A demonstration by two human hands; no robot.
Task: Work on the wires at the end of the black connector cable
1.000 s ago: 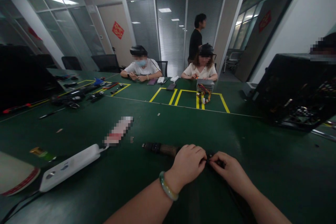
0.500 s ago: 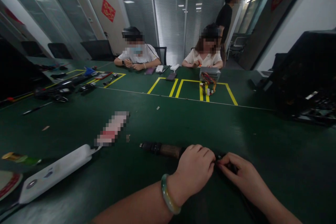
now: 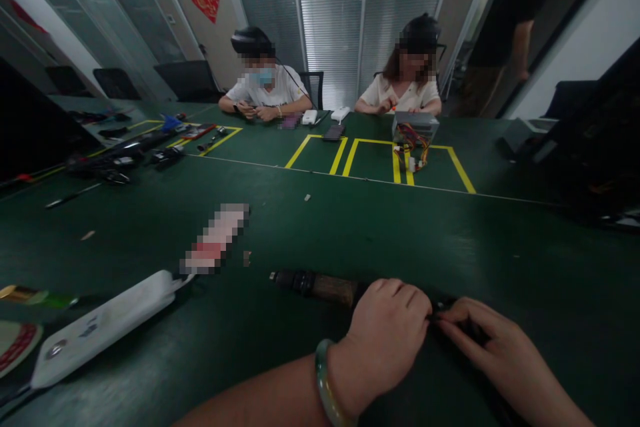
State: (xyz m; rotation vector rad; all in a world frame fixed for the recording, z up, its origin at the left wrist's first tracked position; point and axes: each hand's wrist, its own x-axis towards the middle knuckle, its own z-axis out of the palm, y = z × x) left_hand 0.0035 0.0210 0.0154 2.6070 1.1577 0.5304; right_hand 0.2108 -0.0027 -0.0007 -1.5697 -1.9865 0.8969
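The dark rod [image 3: 327,288] lies low over the green table [image 3: 380,233] in front of the person, its long axis running mostly sideways, metal tip leftward and slightly away. The left hand [image 3: 390,337] closes over its right part; the right hand [image 3: 493,340] pinches, thumb to forefinger, at its right end. Work there seems under way, not finished; how much is left cannot be told, the fingers hiding that end.
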